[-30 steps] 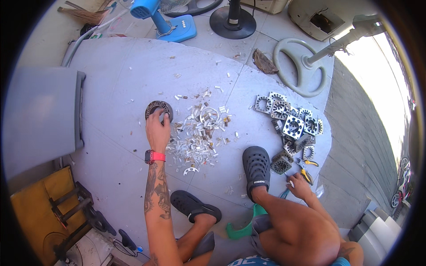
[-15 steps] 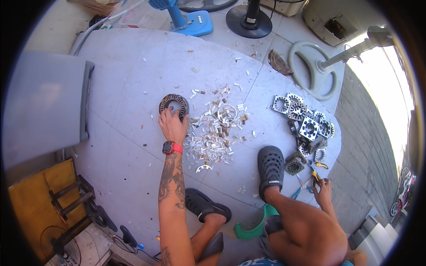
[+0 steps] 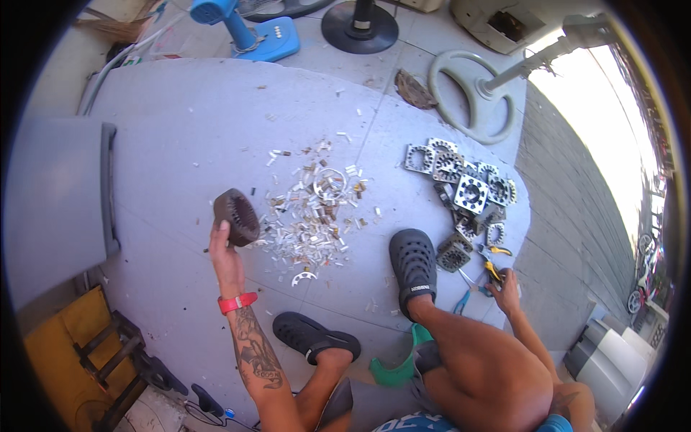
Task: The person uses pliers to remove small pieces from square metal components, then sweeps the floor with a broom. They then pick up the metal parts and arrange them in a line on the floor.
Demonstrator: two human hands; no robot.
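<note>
My left hand (image 3: 227, 263) is closed on a dark ring-shaped stator core (image 3: 237, 216), which is tilted up so its slotted inner side faces right. It is to the left of a scattered heap of small silvery metal pieces (image 3: 317, 223). At the right, my right hand (image 3: 506, 289) has its fingers around the dark end of a pair of yellow-and-black-handled pliers (image 3: 492, 271). Next to it lie another yellow-handled tool (image 3: 497, 250) and a blue-handled tool (image 3: 462, 301). Just beyond is a pile of square slotted motor cores (image 3: 471, 193).
My dark clogs (image 3: 414, 263) rest on the pale floor between the heap and the cores. A green plastic piece (image 3: 394, 369) is under my legs. Fan stands, one blue (image 3: 266, 39) and one grey (image 3: 471, 97), stand at the far side. A grey cabinet (image 3: 61, 194) is on the left.
My left hand has lifted the stator core and tilted it, having held it flat on the floor before. The whole view has shifted, and my right hand stays by the pliers.
</note>
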